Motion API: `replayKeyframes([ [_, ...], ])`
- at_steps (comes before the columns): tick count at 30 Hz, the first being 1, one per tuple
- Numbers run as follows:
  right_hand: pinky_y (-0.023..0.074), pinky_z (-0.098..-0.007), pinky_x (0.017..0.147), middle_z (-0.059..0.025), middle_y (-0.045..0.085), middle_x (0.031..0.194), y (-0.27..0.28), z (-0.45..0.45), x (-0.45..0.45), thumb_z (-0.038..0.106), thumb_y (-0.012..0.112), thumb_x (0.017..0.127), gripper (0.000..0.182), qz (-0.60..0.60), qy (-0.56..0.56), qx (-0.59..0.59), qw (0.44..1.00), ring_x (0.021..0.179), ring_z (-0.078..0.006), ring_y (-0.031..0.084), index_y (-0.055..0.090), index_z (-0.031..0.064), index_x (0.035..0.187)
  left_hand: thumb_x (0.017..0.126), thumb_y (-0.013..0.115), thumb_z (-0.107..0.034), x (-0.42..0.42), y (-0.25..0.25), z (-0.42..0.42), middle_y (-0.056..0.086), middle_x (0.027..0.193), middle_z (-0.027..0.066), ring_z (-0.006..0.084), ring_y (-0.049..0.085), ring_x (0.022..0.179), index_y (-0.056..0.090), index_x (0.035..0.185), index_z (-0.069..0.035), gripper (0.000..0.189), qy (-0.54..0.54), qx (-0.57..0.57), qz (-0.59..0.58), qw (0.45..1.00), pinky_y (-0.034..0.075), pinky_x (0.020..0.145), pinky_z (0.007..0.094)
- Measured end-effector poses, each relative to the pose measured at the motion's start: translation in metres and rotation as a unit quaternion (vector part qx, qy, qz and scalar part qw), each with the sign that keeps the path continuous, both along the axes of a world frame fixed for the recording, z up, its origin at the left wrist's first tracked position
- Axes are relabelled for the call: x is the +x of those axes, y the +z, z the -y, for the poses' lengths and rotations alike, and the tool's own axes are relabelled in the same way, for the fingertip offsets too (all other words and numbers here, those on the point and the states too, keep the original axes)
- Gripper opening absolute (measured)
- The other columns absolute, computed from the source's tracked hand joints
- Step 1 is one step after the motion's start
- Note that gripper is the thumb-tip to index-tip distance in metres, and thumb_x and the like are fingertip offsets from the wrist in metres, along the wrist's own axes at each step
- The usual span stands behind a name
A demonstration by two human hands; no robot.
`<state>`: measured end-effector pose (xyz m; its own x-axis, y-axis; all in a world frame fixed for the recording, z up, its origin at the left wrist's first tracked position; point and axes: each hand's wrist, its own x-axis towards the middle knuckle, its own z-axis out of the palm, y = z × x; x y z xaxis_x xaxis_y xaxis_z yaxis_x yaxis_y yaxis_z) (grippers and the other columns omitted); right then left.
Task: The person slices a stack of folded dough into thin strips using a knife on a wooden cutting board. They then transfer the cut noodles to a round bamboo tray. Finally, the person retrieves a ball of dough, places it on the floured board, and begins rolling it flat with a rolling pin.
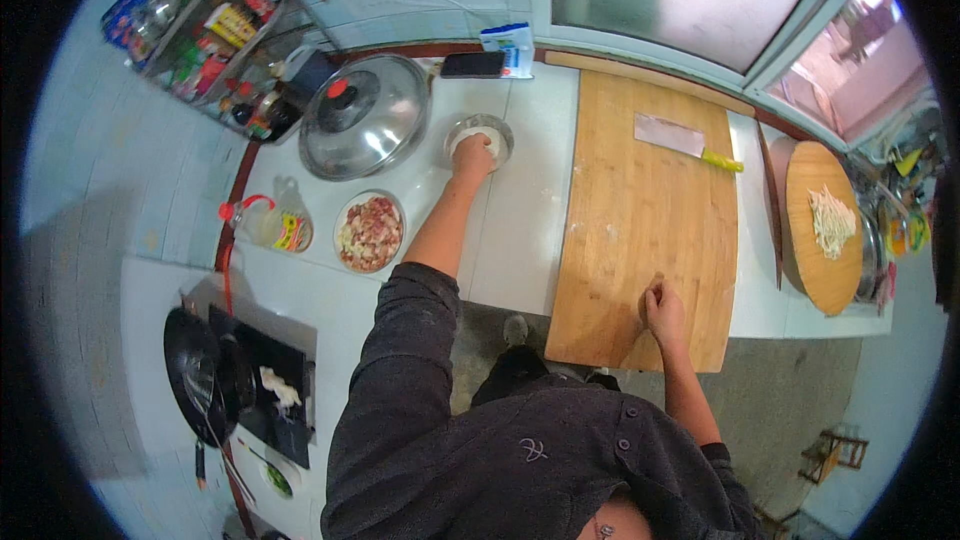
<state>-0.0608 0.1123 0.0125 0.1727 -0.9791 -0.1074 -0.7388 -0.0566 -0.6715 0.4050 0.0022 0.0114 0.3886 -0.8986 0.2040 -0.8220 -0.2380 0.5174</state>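
Note:
My left hand (pixel 474 153) reaches into a small clear bowl (pixel 505 133) of white powder that looks like flour. Its fingertips are down in the bowl, so I cannot see whether they grip anything. Over the near part of a large wooden cutting board (pixel 630 217) is my right hand (pixel 664 315), its fingers curled together with nothing visible in them. Faint white dust marks the board's left side. Towards the board's far right lies a cleaver (pixel 671 135) with a yellow-green handle, the handle pointing right.
A bowl of chopped meat (pixel 370 232), an oil bottle (pixel 281 229) and a big metal lid (pixel 367 120) stand left. A phone (pixel 472 65) lies at the back. Cut noodles (pixel 831 221) rest on a round wooden board (pixel 814 277) at right. A black wok (pixel 191 367) sits lower left.

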Motion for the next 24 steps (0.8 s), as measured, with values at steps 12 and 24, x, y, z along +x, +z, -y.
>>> replayKeyframes([
  [12, 0.0484, -0.0394, 0.064, -0.0164, 0.063, 0.077, 0.001, -0.013, 0.015, 0.017, 0.060, 0.080, 0.015, -0.034, -0.108, -0.024, 0.993, 0.072, -0.0327, 0.061, 0.058, 0.0033, 0.086, 0.077, 0.064, -0.005, -0.021, 0.032, 0.026, 0.067, 0.085, 0.0113, 0.0198, 0.065, 0.067, 0.066, 0.095, 0.002, 0.019, -0.030, 0.077, -0.407, 0.910, 0.053, 0.059, 0.0316],
  [24, 0.0479, -0.0353, 0.066, -0.0137, 0.061, 0.077, 0.006, 0.001, -0.055, 0.010, 0.056, 0.085, 0.011, 0.168, -0.141, -0.069, 0.973, 0.071, -0.0250, 0.060, 0.058, -0.0003, 0.087, 0.084, 0.061, -0.028, -0.244, 0.018, 0.054, 0.038, 0.141, 0.0177, 0.0270, 0.038, 0.129, 0.033, 0.138, 0.003, 0.068, -0.244, 0.145, -0.148, 0.947, 0.029, 0.105, 0.0401],
])
